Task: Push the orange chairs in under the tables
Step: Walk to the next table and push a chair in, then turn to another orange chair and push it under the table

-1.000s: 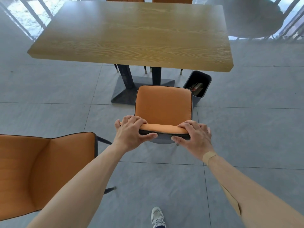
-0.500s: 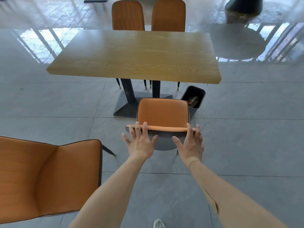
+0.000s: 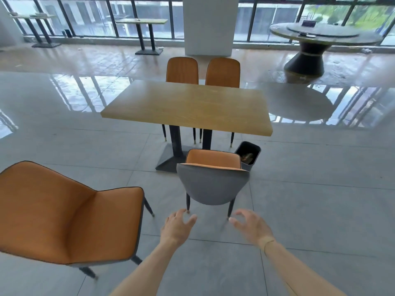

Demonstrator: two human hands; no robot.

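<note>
Between chairs, by the look of it: left hand and right hand both off the chair, fingers spread loosely, gripping nothing. Grey-backed orange chair straight ahead, facing the wooden table, seat front near the table's edge but apparently not tucked fully under. Second orange chair out in the open at near left, angled away from the table, well apart from it. Likely next: turn left, take hold of that backrest, swing it round to face the table and slide it in, minding the black bin beside the table base
</note>
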